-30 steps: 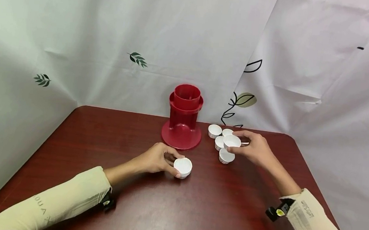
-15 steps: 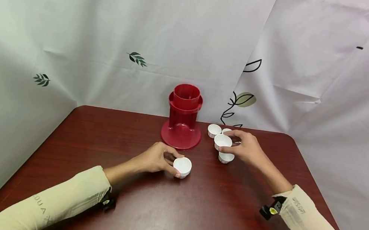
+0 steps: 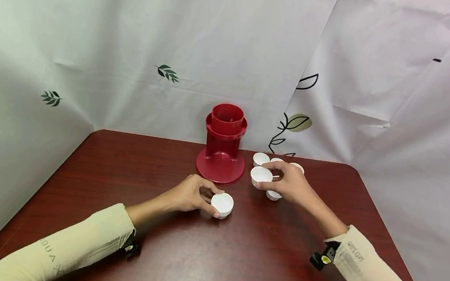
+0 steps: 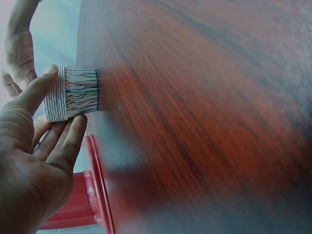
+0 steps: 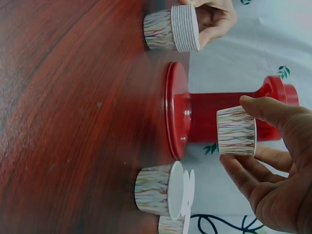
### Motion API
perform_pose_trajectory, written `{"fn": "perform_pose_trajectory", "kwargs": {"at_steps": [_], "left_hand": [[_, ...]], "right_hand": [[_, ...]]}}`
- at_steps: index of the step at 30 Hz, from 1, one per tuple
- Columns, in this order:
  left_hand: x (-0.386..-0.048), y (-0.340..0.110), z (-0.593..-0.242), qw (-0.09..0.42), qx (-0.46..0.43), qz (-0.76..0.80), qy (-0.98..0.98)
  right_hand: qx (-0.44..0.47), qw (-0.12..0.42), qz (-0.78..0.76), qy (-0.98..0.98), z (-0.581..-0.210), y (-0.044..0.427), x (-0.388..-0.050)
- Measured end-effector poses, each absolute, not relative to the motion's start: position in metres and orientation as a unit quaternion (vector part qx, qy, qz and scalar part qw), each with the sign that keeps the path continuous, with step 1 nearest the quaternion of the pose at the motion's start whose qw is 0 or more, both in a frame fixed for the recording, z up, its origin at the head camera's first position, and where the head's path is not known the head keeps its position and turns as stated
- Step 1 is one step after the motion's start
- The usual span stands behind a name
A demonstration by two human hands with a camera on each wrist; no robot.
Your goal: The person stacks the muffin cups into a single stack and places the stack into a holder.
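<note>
Holding one paper cup [image 3: 261, 175], the right hand [image 3: 291, 183] has its thumb on one side of the wall and its fingers on the other, parted by the width of the cup. The paper cup is raised above the table [image 3: 212, 258], mouth up, its thin wavy coloured lines visible in the right wrist view.

The left hand [image 3: 192, 195] pinches a stack of cups [image 4: 80, 90] between thumb and fingertips, parted by the width of the stack. The stack of cups stands upright on the table, nearer the person than the paper cup. Several nested rims show at its upper end; the outer wall bears similar wavy lines.

Loose cups [image 3: 261, 159] stand mouth up near the right hand, which partly hides some of them. The red stand [image 3: 221, 168], with a broad round base, an upright column and an open tube at the top, is located near the table's back edge, between the loose cups and the table's left side. White cloth [image 3: 227, 35] printed with leaves hangs behind.
</note>
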State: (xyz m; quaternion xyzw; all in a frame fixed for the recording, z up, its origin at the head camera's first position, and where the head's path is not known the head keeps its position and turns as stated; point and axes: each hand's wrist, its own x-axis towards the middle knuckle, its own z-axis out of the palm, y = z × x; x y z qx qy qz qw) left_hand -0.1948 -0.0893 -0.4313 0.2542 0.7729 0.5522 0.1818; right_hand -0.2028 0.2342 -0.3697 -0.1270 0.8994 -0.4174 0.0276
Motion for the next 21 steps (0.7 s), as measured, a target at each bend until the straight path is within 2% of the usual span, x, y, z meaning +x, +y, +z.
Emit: {"fn": "perform_pose_trajectory", "kwargs": {"at_steps": [6, 21], "left_hand": [[-0.195, -0.09, -0.431, 0.183, 0.249, 0.548, 0.777], [-0.195, -0.09, -0.43, 0.178, 0.248, 0.54, 0.785]], "right_hand": [[-0.13, 0.046, -0.436, 0.89, -0.37, 0.227, -0.199], [-0.179, 0.031, -0.423, 0.888, -0.373, 0.212, -0.192]]}}
